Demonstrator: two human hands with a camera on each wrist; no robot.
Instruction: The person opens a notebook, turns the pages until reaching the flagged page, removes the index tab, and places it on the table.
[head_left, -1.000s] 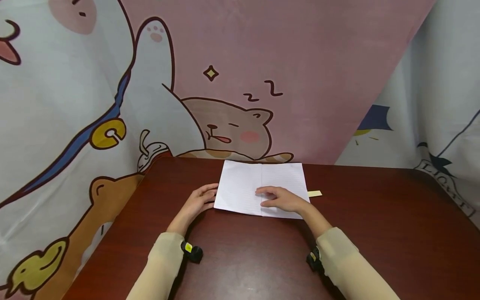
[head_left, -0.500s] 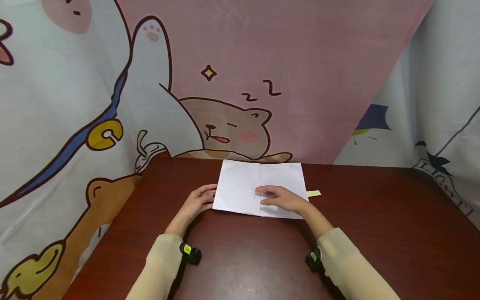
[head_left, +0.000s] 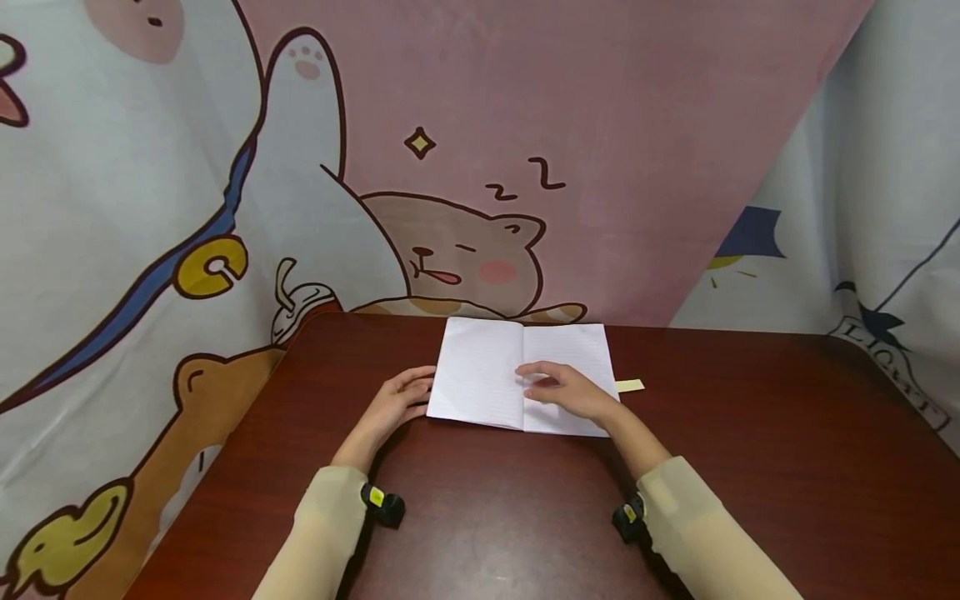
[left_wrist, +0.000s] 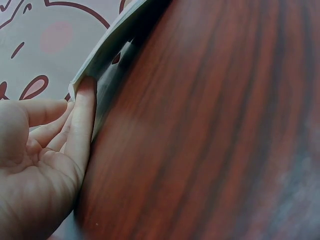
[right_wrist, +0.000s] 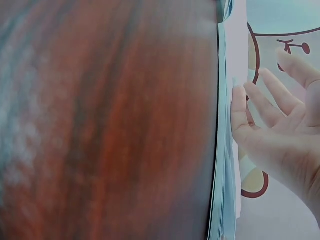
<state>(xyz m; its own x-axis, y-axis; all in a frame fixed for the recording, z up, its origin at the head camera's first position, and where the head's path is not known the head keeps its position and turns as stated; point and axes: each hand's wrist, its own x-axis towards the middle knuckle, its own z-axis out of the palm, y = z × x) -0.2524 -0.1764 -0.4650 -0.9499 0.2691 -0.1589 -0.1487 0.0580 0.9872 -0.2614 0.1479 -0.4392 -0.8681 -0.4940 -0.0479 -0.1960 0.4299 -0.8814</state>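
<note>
An open notebook (head_left: 480, 367) with white lined pages lies on the dark red-brown table, seen nearly edge-on in both wrist views. My left hand (head_left: 393, 404) holds its left edge. In the left wrist view, one finger (left_wrist: 82, 120) reaches under the lifted edge while another fingertip sits close beside it; the exact contact there is partly hidden. Over the right page, near the centre fold, is my right hand (head_left: 566, 390), its fingers loosely bent and apart with nothing between them. The right wrist view has one finger (right_wrist: 239, 112) against the page or very near it.
A pale yellow tab (head_left: 630, 386) sticks out past the notebook's right edge. The table (head_left: 480, 508) has its back edge right behind the notebook. A printed cartoon cloth (head_left: 637, 167) hangs behind and along the sides. Each wrist carries a small black camera (head_left: 386, 507).
My right hand has risen slightly and shifted a little right over the page. The left hand stays at the notebook's left edge. The notebook looks nearly unchanged.
</note>
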